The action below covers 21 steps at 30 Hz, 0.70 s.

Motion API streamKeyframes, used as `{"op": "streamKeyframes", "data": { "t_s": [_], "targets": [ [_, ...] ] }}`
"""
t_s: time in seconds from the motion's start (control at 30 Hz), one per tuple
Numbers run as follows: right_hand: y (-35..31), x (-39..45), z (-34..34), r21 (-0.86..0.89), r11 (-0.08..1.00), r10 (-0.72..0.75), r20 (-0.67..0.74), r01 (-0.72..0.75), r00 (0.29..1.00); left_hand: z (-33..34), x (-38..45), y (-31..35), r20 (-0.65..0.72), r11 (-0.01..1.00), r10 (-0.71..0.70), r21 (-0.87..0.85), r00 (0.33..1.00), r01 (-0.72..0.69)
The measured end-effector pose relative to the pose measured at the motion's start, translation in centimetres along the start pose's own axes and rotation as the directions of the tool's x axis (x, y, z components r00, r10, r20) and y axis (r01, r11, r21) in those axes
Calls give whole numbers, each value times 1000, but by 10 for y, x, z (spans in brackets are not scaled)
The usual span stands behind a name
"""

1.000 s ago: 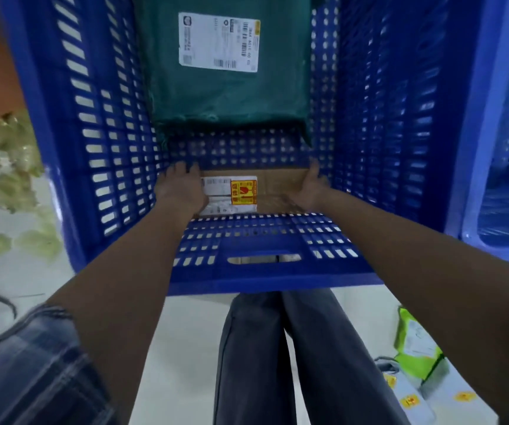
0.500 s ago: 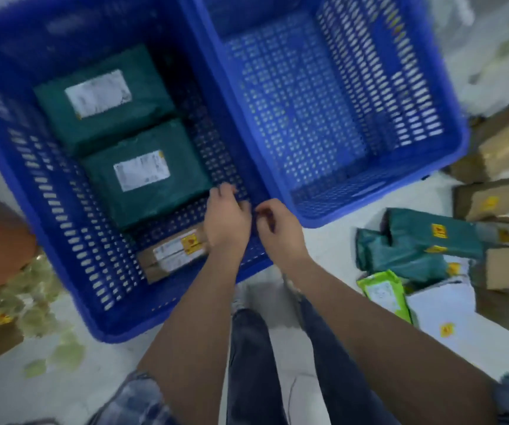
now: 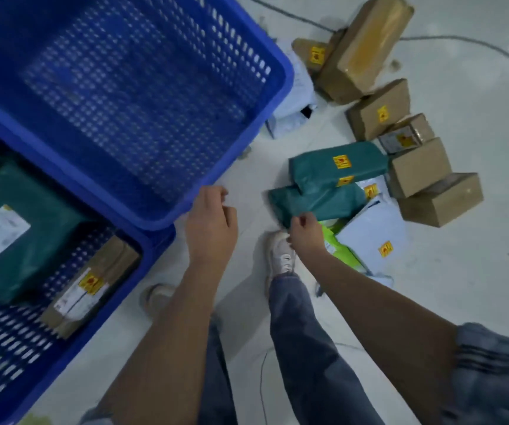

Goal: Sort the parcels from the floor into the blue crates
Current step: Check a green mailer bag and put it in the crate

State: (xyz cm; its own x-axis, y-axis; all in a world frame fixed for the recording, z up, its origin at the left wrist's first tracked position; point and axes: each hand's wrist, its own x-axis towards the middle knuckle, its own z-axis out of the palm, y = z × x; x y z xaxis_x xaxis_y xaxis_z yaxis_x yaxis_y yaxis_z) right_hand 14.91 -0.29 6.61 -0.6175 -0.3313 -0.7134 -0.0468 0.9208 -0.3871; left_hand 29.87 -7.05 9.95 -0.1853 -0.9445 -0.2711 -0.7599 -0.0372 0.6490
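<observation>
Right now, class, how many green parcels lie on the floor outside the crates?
2: one green parcel rests on the other, beside the brown boxes. More may be hidden underneath.

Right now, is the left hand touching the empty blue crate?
Apart. The head view shows pale floor between the left hand and the empty blue crate rim; its fingers hang loosely curled, holding nothing.

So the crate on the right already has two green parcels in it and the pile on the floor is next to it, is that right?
Not quite. The head view shows the right crate holding nothing; the green parcels lie in the left crate with a brown box. The floor pile does sit beside the right crate.
</observation>
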Motion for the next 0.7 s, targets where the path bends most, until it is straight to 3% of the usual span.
{"op": "streamKeyframes", "data": {
  "t_s": [0.1,0.2,0.27,0.53,0.7],
  "targets": [
    [30,27,-49,57,959,267,155,-278,951,36,0,15,265,980,-119,187,957,70],
    [54,48,-88,-65,951,309,237,-303,921,65,10,32,445,863,-421,464,790,199],
    [67,63,-107,-88,952,306,243,-294,920,82,16,46,512,815,-496,553,702,173],
    [85,122,-151,136,882,400,295,-452,868,159,57,100,599,867,-368,497,711,31],
    [82,187,-135,316,840,375,250,-441,893,218,76,113,657,893,-235,438,716,-108]
  ]
}}
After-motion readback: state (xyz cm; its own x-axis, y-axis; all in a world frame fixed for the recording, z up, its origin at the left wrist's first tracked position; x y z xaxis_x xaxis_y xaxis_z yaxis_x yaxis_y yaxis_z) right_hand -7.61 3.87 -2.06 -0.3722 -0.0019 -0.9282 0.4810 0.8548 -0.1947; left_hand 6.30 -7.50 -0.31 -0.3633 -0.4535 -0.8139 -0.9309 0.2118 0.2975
